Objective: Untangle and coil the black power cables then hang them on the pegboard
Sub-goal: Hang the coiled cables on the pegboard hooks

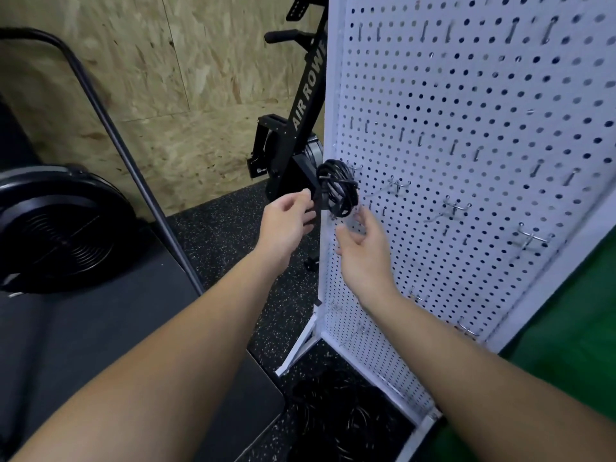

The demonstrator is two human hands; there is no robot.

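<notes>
A coiled black power cable [337, 188] hangs at the left edge of the white pegboard [466, 161], on a metal hook [354, 168]. My left hand [288, 216] pinches the coil's left side, where the plug end hangs down. My right hand [361, 243] is just below the coil with relaxed fingers, holding nothing; I cannot tell whether its fingertips touch the cable. More tangled black cables [336, 415] lie on the floor at the pegboard's foot.
Several bare metal hooks [455, 208] stick out of the pegboard. A black air rower [300, 105] stands behind the board. A fan wheel [63, 228] and a slanted black bar [133, 181] are at left. The speckled rubber floor [233, 228] meets green flooring [573, 328] at right.
</notes>
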